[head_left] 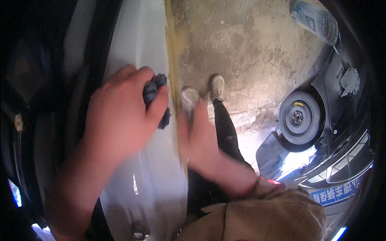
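My left hand [124, 108] is closed round a crumpled dark grey cloth [150, 92], which bulges out between thumb and fingers. It lies over a long, glossy white car panel [140, 40], with the cloth near the panel's right edge. Yellowish masking tape [172, 52] runs along that edge. Just right of the tape, lower down, is my right hand [203, 138]. Motion smears its fingers, so I cannot make out whether they hold anything. A small round metal fitting [140, 231] sits at the near end of the panel.
A black car [341, 132] stands on the right, its wheel [298, 117] facing me. A clear bluish cylindrical container [315, 22] is at the far right. My shoes [217, 86] rest on the stained concrete floor [237, 44]. Dark car bodywork [44, 120] fills the left side.
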{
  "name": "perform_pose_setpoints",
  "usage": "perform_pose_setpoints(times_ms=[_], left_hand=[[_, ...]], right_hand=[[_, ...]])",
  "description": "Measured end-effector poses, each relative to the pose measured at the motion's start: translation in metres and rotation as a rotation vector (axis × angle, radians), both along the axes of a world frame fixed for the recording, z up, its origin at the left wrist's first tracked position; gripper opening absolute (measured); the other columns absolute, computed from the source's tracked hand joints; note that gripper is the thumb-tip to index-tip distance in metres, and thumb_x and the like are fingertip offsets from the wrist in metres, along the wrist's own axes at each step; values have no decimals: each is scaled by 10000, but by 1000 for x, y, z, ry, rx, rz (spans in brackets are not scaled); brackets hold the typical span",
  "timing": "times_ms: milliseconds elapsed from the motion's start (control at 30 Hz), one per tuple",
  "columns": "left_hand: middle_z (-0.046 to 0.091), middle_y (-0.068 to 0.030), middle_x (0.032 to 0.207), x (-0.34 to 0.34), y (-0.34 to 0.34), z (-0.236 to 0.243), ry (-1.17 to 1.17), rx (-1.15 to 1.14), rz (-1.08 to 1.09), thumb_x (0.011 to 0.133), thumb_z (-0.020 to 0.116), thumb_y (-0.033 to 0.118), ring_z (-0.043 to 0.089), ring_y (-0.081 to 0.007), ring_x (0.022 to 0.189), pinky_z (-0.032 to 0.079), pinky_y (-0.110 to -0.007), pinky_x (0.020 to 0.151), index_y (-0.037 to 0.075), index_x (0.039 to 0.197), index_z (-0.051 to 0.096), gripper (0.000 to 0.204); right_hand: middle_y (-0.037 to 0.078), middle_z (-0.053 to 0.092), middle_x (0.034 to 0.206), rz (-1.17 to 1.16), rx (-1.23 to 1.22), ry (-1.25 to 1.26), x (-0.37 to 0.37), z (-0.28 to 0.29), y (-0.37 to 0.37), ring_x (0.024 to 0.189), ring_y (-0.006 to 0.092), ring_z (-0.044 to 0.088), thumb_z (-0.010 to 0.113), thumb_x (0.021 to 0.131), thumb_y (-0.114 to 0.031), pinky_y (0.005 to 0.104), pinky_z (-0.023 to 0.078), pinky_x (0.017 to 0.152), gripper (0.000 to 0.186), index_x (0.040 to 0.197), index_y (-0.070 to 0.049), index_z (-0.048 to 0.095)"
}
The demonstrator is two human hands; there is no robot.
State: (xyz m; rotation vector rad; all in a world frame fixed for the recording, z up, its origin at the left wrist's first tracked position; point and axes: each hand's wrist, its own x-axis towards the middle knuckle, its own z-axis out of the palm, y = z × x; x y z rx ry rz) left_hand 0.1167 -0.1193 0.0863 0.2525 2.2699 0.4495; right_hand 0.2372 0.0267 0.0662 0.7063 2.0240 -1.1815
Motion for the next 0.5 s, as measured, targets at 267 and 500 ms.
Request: perform_pose_setpoints(times_ms=[267,500], left_hand=[[661,-163,1002,-7,-1,-1,-52,-26,-33,960,672,329,719,-342,922,589,-450,807,48,1017,671,288],[661,-159,982,-7,2,-1,7,-13,-27,951,686,299,717,-350,902,585,-453,786,59,999,675,244]], right_hand=[[366,658,897,16,-118,-61,-5,-6,6,836,557,679,564,1017,-142,618,538,750,308,1196,52,407],[372,658,860,27,28,166,-86,-134,1,863,564,658,543,998,-122,626,528,752,259,1153,65,453]])
